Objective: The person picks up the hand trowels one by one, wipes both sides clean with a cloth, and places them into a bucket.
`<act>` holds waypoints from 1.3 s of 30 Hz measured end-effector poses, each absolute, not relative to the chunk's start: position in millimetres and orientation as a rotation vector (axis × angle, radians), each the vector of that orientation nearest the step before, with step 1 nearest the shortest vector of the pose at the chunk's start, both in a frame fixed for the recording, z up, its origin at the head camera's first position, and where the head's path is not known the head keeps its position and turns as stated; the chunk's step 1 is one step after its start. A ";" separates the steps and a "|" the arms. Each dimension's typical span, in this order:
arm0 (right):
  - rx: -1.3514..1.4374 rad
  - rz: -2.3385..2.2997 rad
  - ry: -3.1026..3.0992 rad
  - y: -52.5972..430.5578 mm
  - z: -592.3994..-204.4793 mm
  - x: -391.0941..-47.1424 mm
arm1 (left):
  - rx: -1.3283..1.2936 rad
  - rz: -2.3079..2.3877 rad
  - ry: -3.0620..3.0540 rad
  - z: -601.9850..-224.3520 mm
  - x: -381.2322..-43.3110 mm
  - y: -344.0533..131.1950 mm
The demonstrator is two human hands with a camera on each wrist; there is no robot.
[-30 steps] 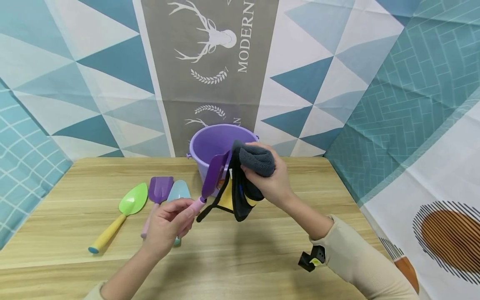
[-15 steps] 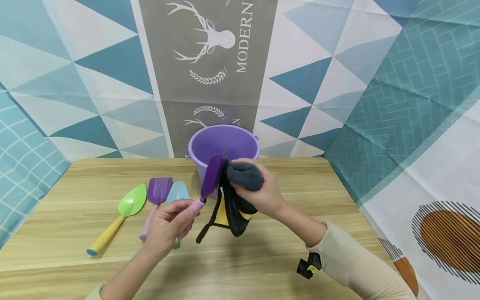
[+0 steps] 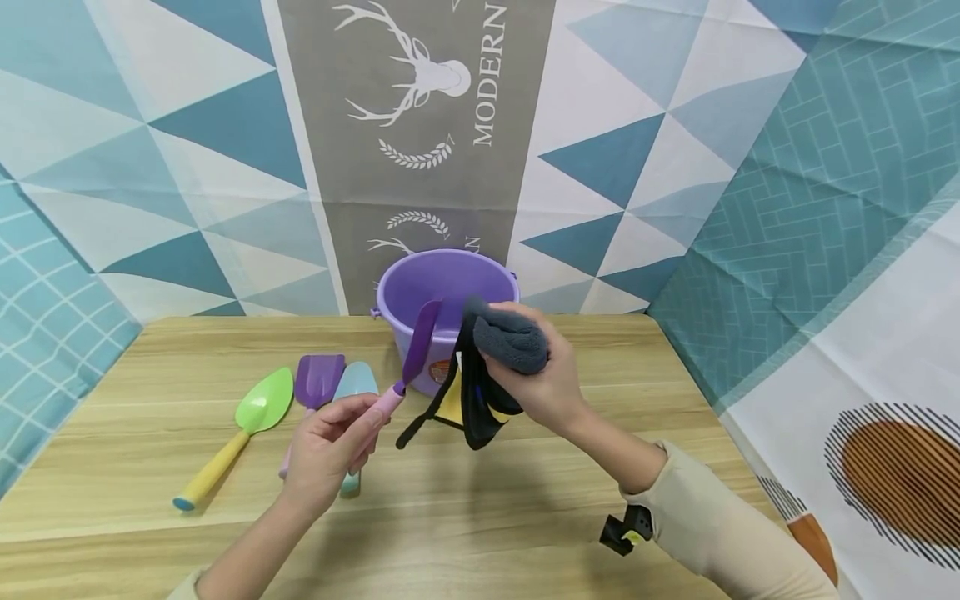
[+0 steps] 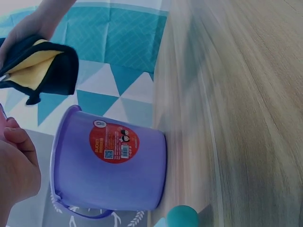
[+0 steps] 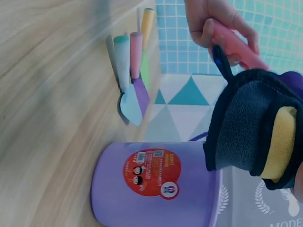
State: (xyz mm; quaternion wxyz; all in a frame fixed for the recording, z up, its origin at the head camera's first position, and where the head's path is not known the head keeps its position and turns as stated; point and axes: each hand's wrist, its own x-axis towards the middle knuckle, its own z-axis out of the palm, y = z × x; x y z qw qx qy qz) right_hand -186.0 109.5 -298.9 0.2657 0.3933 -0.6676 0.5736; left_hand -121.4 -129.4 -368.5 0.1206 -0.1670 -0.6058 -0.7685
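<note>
My left hand (image 3: 326,450) pinches the pink handle of a purple toy shovel (image 3: 420,346), its blade pointing up and seen nearly edge-on. A folded cloth (image 3: 513,342), dark grey with black edging and a yellow side, is gripped in my right hand (image 3: 551,375). One corner of the cloth hangs down close to the right of the blade. In the right wrist view the cloth (image 5: 241,123) covers part of the shovel's blade. Both things are up in front of a purple bucket (image 4: 109,179), which stands upright on the table.
Left on the wooden table (image 3: 555,517) lie a green trowel (image 3: 266,400) with a yellow handle, another purple shovel (image 3: 319,379) and a light blue scoop (image 3: 357,379), partly behind my left hand. A patterned cloth backdrop (image 3: 420,175) rises behind the bucket.
The cloth went down and left against the blade, then came back up and right, leaving a gap. The shovel has swung slightly left and more upright.
</note>
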 end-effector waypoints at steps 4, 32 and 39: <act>1.090 1.499 -1.728 107.3 -296.5 -184.5 | -0.398 -2.219 -1.822 -368.2 -121.3 -128.1; 1.391 1.032 -1.732 108.1 -316.8 -185.5 | -0.229 -2.065 -1.914 -349.3 -118.6 -129.4; 1.426 0.976 -1.878 118.5 -319.1 -187.7 | -0.240 -2.077 -1.896 -344.8 -120.0 -136.7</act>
